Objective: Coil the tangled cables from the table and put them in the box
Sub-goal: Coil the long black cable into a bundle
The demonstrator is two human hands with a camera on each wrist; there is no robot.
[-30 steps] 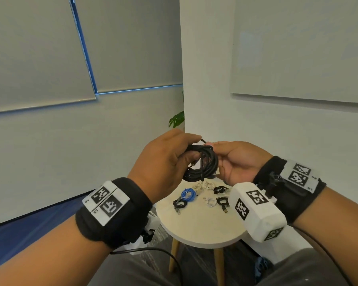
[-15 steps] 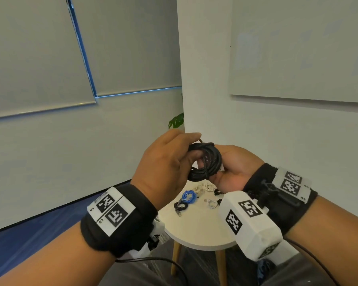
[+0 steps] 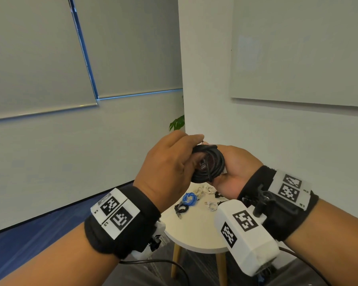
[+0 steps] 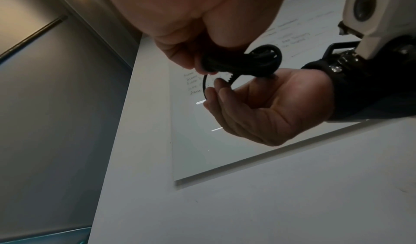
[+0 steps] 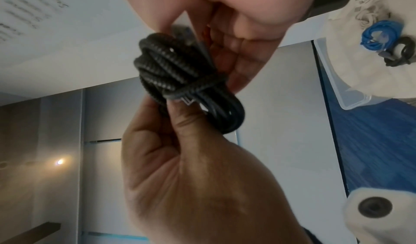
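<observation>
A black braided cable (image 3: 212,165) is wound into a tight coil and held in the air above the table, between both hands. My left hand (image 3: 194,147) pinches its left side with thumb and fingertips. My right hand (image 3: 234,168) cradles it from the right, fingers curled behind it. The right wrist view shows the black cable (image 5: 178,71) with one turn wrapped across the bundle and a plug end near the left thumb. In the left wrist view a loose loop of the black cable (image 4: 245,61) hangs toward the right hand's fingers (image 4: 221,94).
A small round white table (image 3: 196,234) stands below the hands. On it lie a blue cable (image 3: 189,200), white cables (image 3: 205,189) and small black cables (image 3: 180,209). A clear plastic box (image 5: 335,86) shows beside the table. White walls stand close ahead.
Both hands have kept hold of the black coil. It has been drawn tighter and turned a little, and a plug end now shows in its middle.
</observation>
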